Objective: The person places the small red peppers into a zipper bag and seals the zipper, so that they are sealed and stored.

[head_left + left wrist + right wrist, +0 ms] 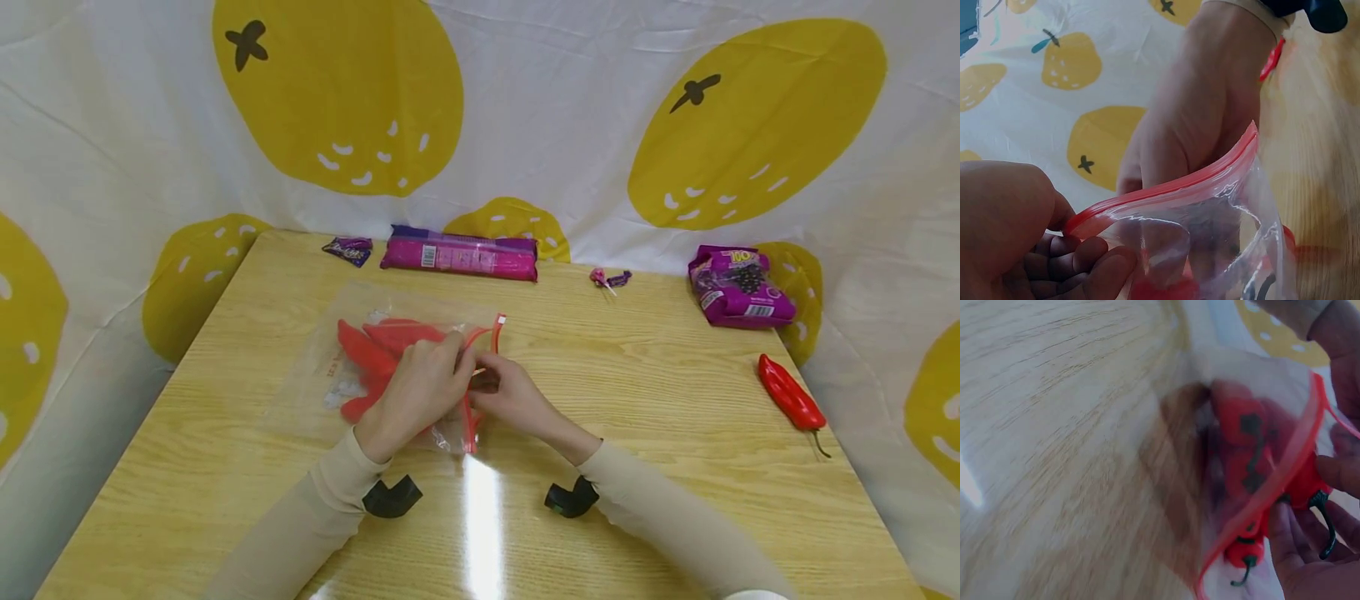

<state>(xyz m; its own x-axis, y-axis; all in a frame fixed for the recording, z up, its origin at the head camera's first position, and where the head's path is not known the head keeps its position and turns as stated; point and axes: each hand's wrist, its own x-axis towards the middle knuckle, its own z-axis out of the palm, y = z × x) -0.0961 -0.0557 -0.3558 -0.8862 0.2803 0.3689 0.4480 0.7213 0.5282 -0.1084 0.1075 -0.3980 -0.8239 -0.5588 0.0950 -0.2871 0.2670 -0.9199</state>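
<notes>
A clear zip bag [303,392] with a red zip edge lies on the table, holding several red peppers [365,354] with green stems. My left hand [423,379] pinches the red edge at the bag's mouth, as the left wrist view shows of that hand [1022,231]. Through the mouth reaches my right hand [517,400], its fingers inside the bag. In the right wrist view its thumb and fingers grip a red pepper [1304,484], stem outward. The other peppers [1241,425] lie deeper behind the clear plastic.
One red pepper [791,396] lies at the table's right edge. Along the back are a small purple packet [348,249], a long pink-purple package [461,254], small wrapped sweets [609,279] and a purple bag [738,287]. A patterned cloth [540,108] hangs behind the table.
</notes>
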